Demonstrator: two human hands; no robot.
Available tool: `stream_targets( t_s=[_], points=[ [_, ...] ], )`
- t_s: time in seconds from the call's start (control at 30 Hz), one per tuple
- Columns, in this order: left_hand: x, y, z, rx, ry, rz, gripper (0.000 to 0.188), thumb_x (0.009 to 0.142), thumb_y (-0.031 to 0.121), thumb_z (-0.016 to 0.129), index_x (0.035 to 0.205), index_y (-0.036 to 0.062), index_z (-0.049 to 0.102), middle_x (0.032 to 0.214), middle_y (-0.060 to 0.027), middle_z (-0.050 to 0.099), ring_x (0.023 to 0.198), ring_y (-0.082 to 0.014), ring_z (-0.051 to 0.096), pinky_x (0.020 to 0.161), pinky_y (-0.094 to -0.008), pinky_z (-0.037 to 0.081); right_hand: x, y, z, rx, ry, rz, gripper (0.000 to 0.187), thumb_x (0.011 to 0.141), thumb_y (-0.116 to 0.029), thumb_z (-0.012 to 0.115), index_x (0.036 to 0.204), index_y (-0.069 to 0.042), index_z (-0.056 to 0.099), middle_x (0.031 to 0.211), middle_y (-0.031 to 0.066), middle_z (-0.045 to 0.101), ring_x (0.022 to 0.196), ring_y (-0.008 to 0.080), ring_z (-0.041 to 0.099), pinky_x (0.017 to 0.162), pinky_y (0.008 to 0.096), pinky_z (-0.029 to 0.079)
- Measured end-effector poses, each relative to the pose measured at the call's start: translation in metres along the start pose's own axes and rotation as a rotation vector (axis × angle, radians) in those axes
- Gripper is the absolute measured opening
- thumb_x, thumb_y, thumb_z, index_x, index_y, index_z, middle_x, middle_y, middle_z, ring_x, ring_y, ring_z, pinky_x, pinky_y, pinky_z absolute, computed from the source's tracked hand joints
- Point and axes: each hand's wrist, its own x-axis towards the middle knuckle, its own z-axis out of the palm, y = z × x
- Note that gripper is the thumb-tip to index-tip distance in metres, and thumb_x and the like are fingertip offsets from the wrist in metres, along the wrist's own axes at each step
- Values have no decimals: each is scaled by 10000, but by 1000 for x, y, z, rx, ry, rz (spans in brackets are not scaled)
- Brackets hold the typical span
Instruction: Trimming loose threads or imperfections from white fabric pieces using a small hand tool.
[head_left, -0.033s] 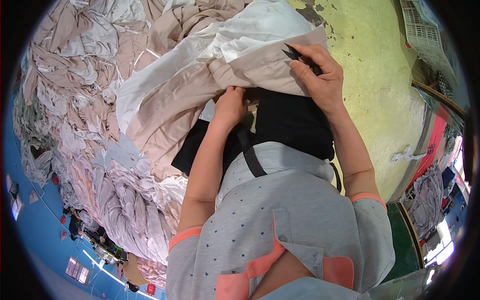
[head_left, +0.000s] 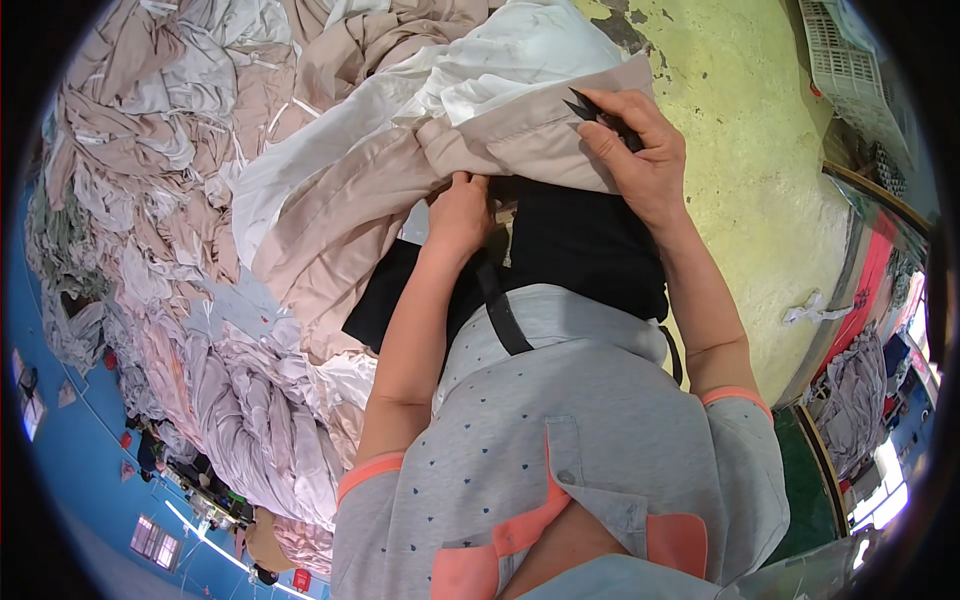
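Observation:
A beige cloth piece with a white lining (head_left: pixel 520 140) lies spread across my lap, its seamed band running from left to right. My left hand (head_left: pixel 462 218) is closed on the near edge of this cloth, with the fingertips partly hidden under the fold. In my right hand (head_left: pixel 648 155) is a pair of black thread snips (head_left: pixel 582 106), their two pointed blades slightly apart and pointing left over the band. The rest of the snips is covered by my fingers and palm. Below the cloth, my black trousers show.
Heaped beige and white cloth (head_left: pixel 170 130) fills the left side, with pale lilac cloth (head_left: pixel 260 430) nearer to me. On the right is a worn yellow-green floor (head_left: pixel 770 190). A white plastic crate (head_left: pixel 850 75) stands at the far right, above a wood-edged frame (head_left: pixel 875 192).

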Motion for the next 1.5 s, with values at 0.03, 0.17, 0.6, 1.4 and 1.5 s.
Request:
stream_targets(
  t_s=[0.03, 0.17, 0.6, 1.4, 1.5],
  points=[
    [-1, -2, -2, 33, -46, 0, 213, 885, 220, 637, 932, 12, 636, 947, -204, 632, 837, -412, 650, 687, -494, 510, 0, 1, 0, -11, 8, 1, 287, 850, -43, 727, 1132, -10, 687, 938, -1, 609, 832, 80, 541, 747, 209, 438],
    [-1, 35, -40, 3, 156, -84, 146, 871, 135, 654, 960, 20, 656, 963, -163, 632, 795, -360, 659, 660, -431, 522, -2, 5, 1, 39, 58, 43, 289, 867, -49, 719, 1149, -8, 676, 961, -7, 615, 847, 69, 548, 764, 201, 445],
    [40, 84, -36, -562, 663, 375, 149, 788, -25, 720, 933, -3, 690, 864, -114, 635, 718, -259, 640, 630, -330, 516, -5, 15, 2, 65, 96, 52, 280, 897, -42, 694, 1172, -2, 656, 1015, 6, 637, 848, 59, 584, 756, 199, 479],
    [42, 75, -34, -858, 612, 347, 110, 798, -35, 667, 892, 7, 628, 844, -107, 650, 708, -208, 659, 615, -294, 525, -3, 17, 3, -5, 110, 28, 285, 903, -39, 687, 1183, -5, 650, 1051, 23, 645, 875, 67, 592, 781, 207, 490],
    [44, 78, -39, -669, 625, 415, 132, 779, -26, 687, 896, 16, 643, 878, -112, 644, 728, -246, 664, 625, -315, 537, -4, 18, 3, -3, 112, 30, 286, 901, -42, 690, 1183, -8, 651, 1054, 24, 646, 878, 66, 590, 782, 206, 489]
  ],
)
